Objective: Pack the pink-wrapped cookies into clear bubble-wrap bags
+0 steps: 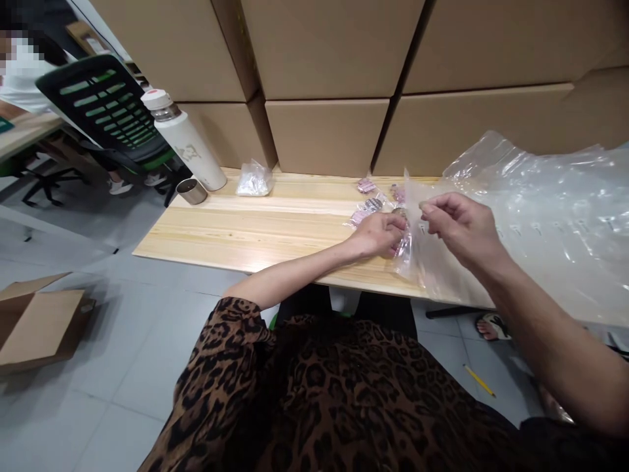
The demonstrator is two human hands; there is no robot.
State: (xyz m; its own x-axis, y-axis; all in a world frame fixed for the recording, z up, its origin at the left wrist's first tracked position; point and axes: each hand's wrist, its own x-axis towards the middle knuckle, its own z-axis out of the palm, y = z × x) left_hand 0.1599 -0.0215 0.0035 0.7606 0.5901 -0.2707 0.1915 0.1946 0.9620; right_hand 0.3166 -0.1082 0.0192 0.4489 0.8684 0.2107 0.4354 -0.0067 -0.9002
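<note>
My left hand point(377, 235) is at the open edge of a clear plastic bag point(432, 262), fingers curled around a small pinkish packet that is mostly hidden beneath them. Just to the right, my right hand point(464, 226) is closed in a pinch at the bag's upper layer, thumb against the index finger. Beyond my left hand lie several small clear packets with pink and dark contents point(361, 215). More clear bags point(565, 216), overlapping in a row, spread over the right side of the table.
Large cardboard boxes point(327, 137) are stacked along the back of the wooden table point(221, 229). At its left end stand a white thermos bottle point(189, 147), a metal cup point(191, 191) and a clear plastic bundle point(254, 180). An open carton point(44, 321) and a yellow pencil point(479, 380) lie on the floor.
</note>
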